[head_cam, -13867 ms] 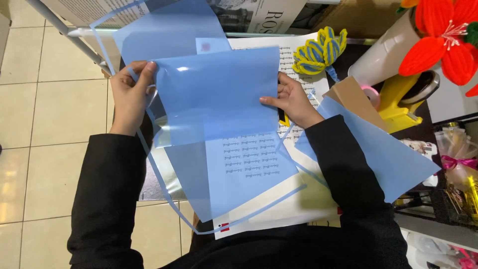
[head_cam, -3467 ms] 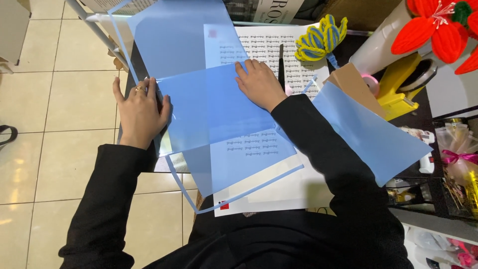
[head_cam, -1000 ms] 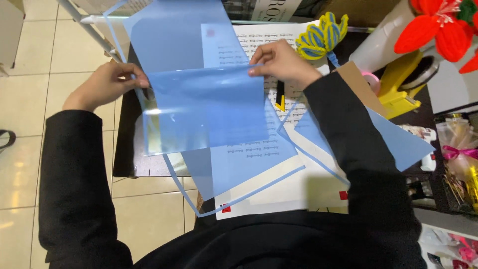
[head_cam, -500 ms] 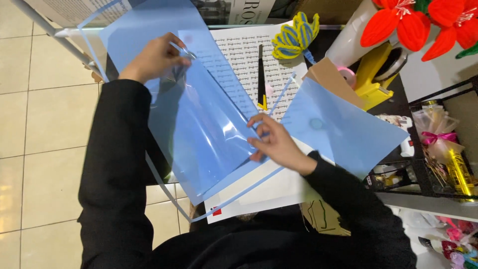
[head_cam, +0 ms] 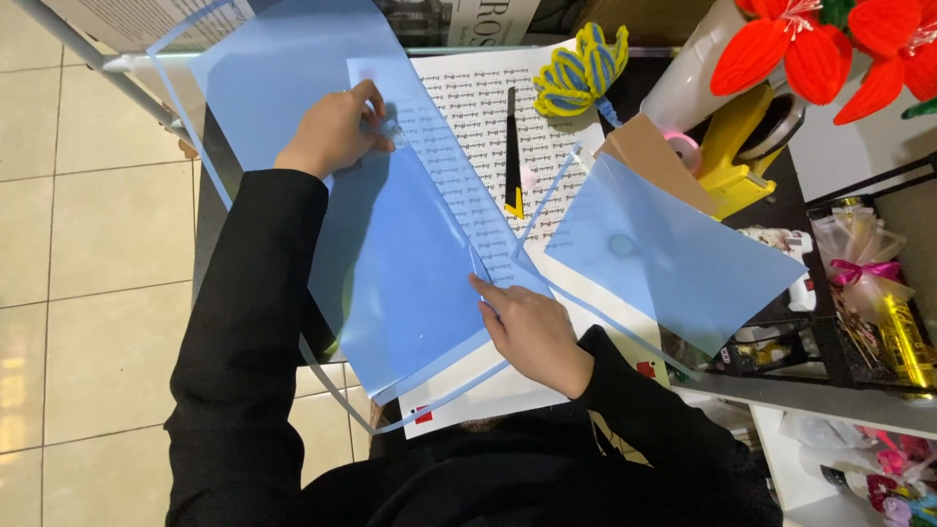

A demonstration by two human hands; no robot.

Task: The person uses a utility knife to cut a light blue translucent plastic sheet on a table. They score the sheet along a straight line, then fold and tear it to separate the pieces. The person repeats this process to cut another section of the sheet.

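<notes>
A folded blue translucent sheet (head_cam: pixel 400 263) lies slantwise on the table (head_cam: pixel 220 185), over a white printed page (head_cam: pixel 488 127). The left hand (head_cam: pixel 332 132) is at the sheet's far end, its grip closed on the upper corner, thumb and fingers pinching the plastic. The right hand (head_cam: pixel 532 332) rests at the sheet's near right edge, fingers stretched flat and pressing along the fold, not closed around anything.

Just right of the sheet, on the printed page, lies a black utility knife with a yellow tip (head_cam: pixel 512 151). Farther right of the sheet another blue sheet (head_cam: pixel 673 254) lies spread out, partly over a brown cardboard piece (head_cam: pixel 649 161). Beyond the sheet's far right stands a yellow and blue pipe-cleaner flower (head_cam: pixel 576 68), with a yellow tape dispenser (head_cam: pixel 742 146) and red artificial flowers (head_cam: pixel 830 44) farther right still. A larger blue sheet (head_cam: pixel 273 68) spreads beneath the left hand, beyond the folded one. Left of the sheet, beige floor tiles (head_cam: pixel 88 254) show below the table edge.
</notes>
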